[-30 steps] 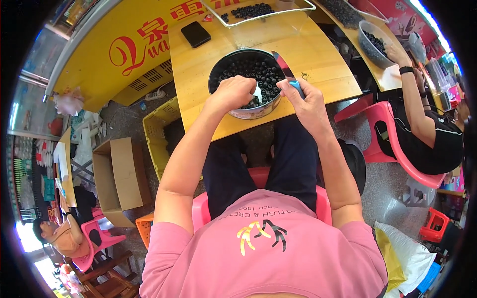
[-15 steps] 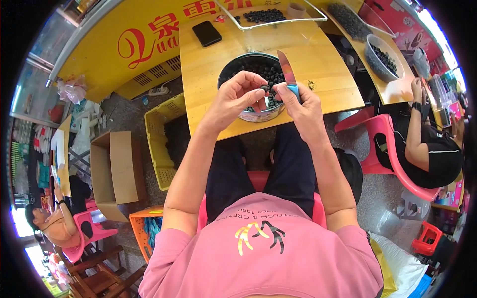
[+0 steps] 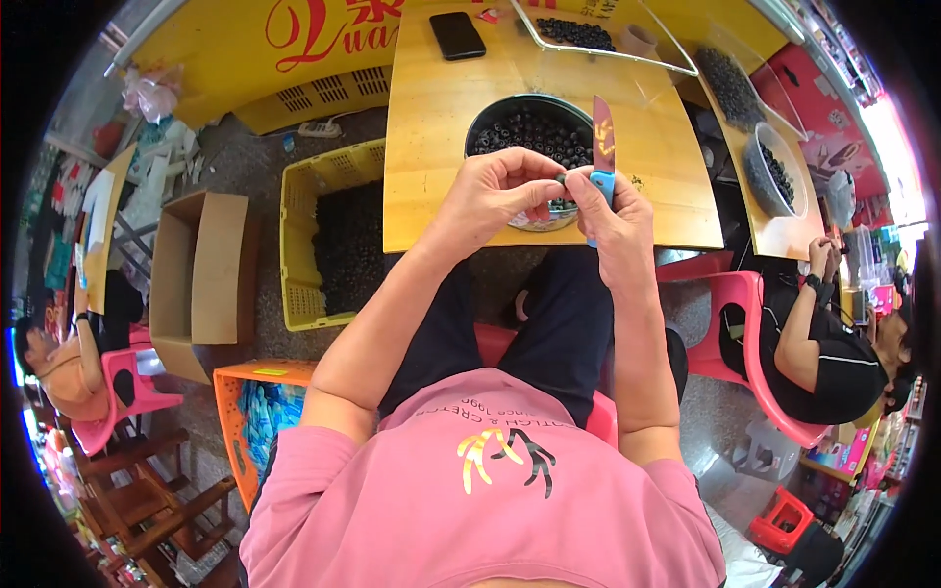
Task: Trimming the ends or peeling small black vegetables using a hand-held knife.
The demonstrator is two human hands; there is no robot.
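Note:
My left hand (image 3: pixel 495 201) pinches a small dark round bead-like piece (image 3: pixel 562 179) between thumb and forefinger, above the near side of the bowl. My right hand (image 3: pixel 616 220) is closed around the blue handle of a folding-type knife (image 3: pixel 603 137), whose shiny blade points up and away from me. The right thumb meets the left fingertips at the piece, so it is mostly covered. Below them stands a round bowl (image 3: pixel 471 137) with a dark inside, holding many small dark round pieces (image 3: pixel 534 132). Some of these have pale holes or spots.
The wooden table (image 3: pixel 667 186) carries a black phone (image 3: pixel 457 36) and a white-rimmed clear tray (image 3: pixel 691 72) with more dark pieces. A yellow crate (image 3: pixel 294 245) and a cardboard box (image 3: pixel 221 269) stand left. A person (image 3: pixel 823 338) sits right, another (image 3: pixel 69 367) far left.
The view has shifted, so the table and bowl appear further right. The knife blade is more upright, and the fingertips of both hands are closer together around the small piece.

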